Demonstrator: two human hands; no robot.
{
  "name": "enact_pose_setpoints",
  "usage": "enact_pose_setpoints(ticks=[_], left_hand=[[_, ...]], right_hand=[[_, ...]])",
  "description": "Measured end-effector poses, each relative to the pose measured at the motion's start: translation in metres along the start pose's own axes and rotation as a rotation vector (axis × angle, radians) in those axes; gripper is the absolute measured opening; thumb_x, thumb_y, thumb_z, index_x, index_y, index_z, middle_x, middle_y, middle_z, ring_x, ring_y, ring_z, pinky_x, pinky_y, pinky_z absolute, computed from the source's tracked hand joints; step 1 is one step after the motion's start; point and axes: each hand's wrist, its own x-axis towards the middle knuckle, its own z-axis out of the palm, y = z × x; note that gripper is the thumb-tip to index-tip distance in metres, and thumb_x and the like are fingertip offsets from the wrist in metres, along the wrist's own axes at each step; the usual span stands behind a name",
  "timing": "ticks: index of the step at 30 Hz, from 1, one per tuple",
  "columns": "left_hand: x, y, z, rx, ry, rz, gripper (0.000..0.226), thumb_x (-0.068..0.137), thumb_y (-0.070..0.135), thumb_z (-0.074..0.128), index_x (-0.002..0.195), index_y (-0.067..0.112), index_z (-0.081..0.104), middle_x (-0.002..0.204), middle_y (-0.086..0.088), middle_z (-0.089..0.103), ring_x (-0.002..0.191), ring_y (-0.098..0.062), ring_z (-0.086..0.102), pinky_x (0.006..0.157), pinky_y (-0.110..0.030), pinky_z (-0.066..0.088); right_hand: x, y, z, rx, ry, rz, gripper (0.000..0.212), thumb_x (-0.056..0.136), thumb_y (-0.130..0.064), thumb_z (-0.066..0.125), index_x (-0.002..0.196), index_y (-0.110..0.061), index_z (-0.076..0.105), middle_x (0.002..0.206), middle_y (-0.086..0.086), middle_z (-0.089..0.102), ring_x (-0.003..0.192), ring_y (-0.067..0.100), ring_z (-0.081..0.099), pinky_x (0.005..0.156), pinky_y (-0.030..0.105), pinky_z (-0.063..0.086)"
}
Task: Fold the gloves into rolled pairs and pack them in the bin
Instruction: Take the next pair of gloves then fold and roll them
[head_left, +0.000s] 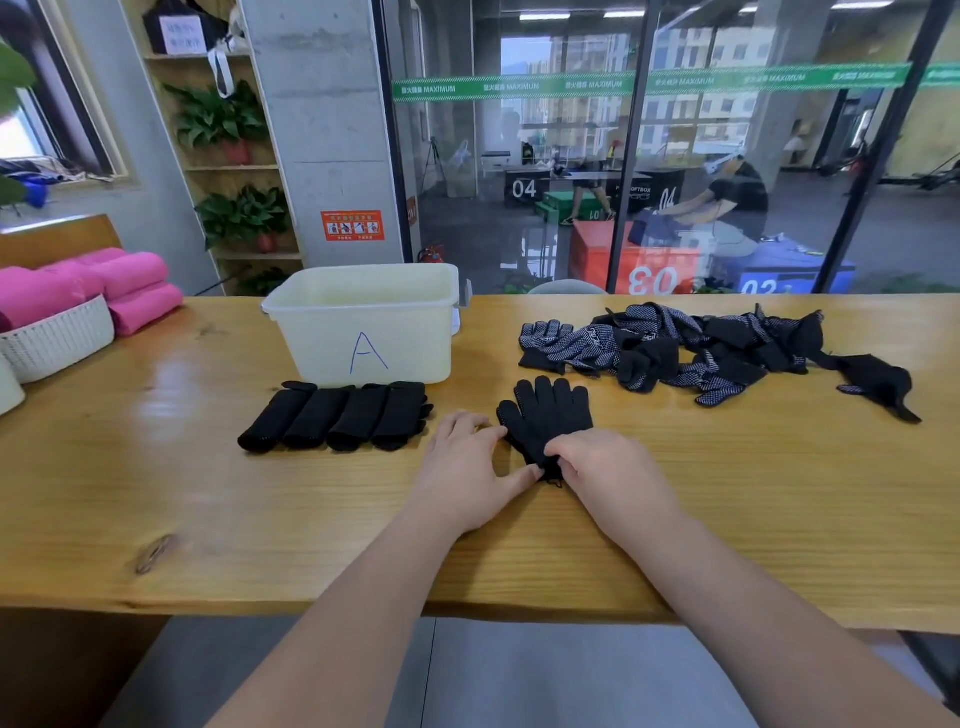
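My right hand (597, 467) pinches the cuff of the black glove (545, 415) lying flat before me, fingers curled round its edge, I judge to start a roll. My left hand (462, 467) rests relaxed on the table (208, 493), forefinger touching the same cuff to steady it. Four rolled pairs (337, 421) sit just before the bin (363, 322), handy for packing. The loose pile (701, 348) lies right of it.
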Motion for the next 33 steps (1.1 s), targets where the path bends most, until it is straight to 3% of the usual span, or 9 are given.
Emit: enact_pose_setpoints(ticks=[5, 9, 14, 17, 20, 25, 28, 33], left_hand=[[-0.001, 0.0, -0.001, -0.003, -0.001, -0.006, 0.087, 0.086, 0.083, 0.052, 0.152, 0.026, 0.054, 0.157, 0.004, 0.045, 0.153, -0.021, 0.021, 0.125, -0.05, 0.028], [-0.002, 0.001, 0.0, -0.007, -0.005, 0.005, 0.086, 0.088, 0.081, 0.05, 0.152, 0.025, 0.055, 0.157, 0.003, 0.046, 0.154, -0.022, 0.021, 0.126, -0.048, 0.028], [-0.001, 0.002, -0.004, -0.098, -0.025, -0.036, 0.068, 0.1, 0.058, 0.037, 0.156, 0.023, 0.05, 0.161, 0.001, 0.042, 0.156, -0.02, 0.017, 0.128, -0.046, 0.021], [-0.001, 0.002, -0.001, -0.115, 0.025, -0.041, 0.068, 0.103, 0.067, 0.035, 0.159, 0.029, 0.043, 0.161, 0.003, 0.041, 0.155, -0.02, 0.018, 0.128, -0.046, 0.023], [-0.002, 0.002, 0.002, -0.005, -0.019, 0.007, 0.077, 0.096, 0.079, 0.035, 0.161, 0.037, 0.037, 0.165, 0.003, 0.034, 0.158, -0.021, 0.011, 0.128, -0.05, 0.022], [0.0, 0.005, -0.001, 0.007, -0.071, -0.022, 0.08, 0.091, 0.081, 0.043, 0.16, 0.039, 0.04, 0.167, 0.003, 0.031, 0.16, -0.021, 0.004, 0.129, -0.049, 0.018], [-0.001, 0.006, -0.002, -0.004, -0.08, -0.024, 0.082, 0.09, 0.081, 0.045, 0.16, 0.039, 0.04, 0.168, 0.003, 0.03, 0.161, -0.02, 0.002, 0.13, -0.049, 0.017], [-0.001, 0.006, -0.003, -0.007, -0.073, -0.02, 0.083, 0.09, 0.081, 0.047, 0.161, 0.038, 0.039, 0.168, 0.002, 0.029, 0.161, -0.021, 0.002, 0.129, -0.049, 0.014]], right_hand=[[-0.002, 0.0, 0.0, 0.025, 0.063, -0.003, 0.019, 0.088, -0.007, 0.075, 0.1, -0.022, 0.079, 0.087, -0.005, 0.076, 0.082, 0.02, 0.071, 0.064, 0.037, 0.056], [-0.004, 0.002, 0.001, 0.096, 0.057, -0.015, 0.018, 0.094, -0.018, 0.07, 0.109, -0.024, 0.077, 0.099, -0.008, 0.076, 0.094, 0.015, 0.07, 0.077, 0.037, 0.059], [-0.005, 0.0, 0.001, 0.183, 0.053, 0.006, 0.023, 0.095, -0.032, 0.063, 0.111, -0.025, 0.078, 0.106, -0.013, 0.075, 0.102, 0.008, 0.064, 0.087, 0.028, 0.056], [-0.005, -0.003, -0.003, 0.264, 0.06, 0.03, 0.035, 0.099, -0.043, 0.047, 0.104, -0.026, 0.077, 0.102, -0.017, 0.071, 0.099, 0.004, 0.06, 0.086, 0.027, 0.053], [0.003, 0.0, -0.004, 0.28, 0.072, 0.062, 0.03, 0.105, -0.035, 0.048, 0.115, -0.024, 0.075, 0.114, -0.015, 0.069, 0.107, 0.007, 0.061, 0.092, 0.031, 0.053], [0.04, 0.022, 0.0, 0.167, -0.341, 0.168, 0.049, 0.109, -0.044, 0.048, 0.152, -0.023, 0.054, 0.161, -0.004, 0.046, 0.147, 0.017, 0.043, 0.119, 0.034, 0.036], [0.063, 0.025, -0.001, 0.081, -0.369, 0.2, 0.057, 0.11, -0.048, 0.044, 0.157, -0.015, 0.047, 0.164, 0.004, 0.042, 0.15, 0.024, 0.038, 0.122, 0.037, 0.032], [0.076, 0.013, 0.019, 0.109, -0.544, 0.188, 0.07, 0.11, -0.056, 0.037, 0.167, -0.018, 0.025, 0.176, 0.006, 0.014, 0.162, 0.025, 0.009, 0.13, 0.045, 0.019]])
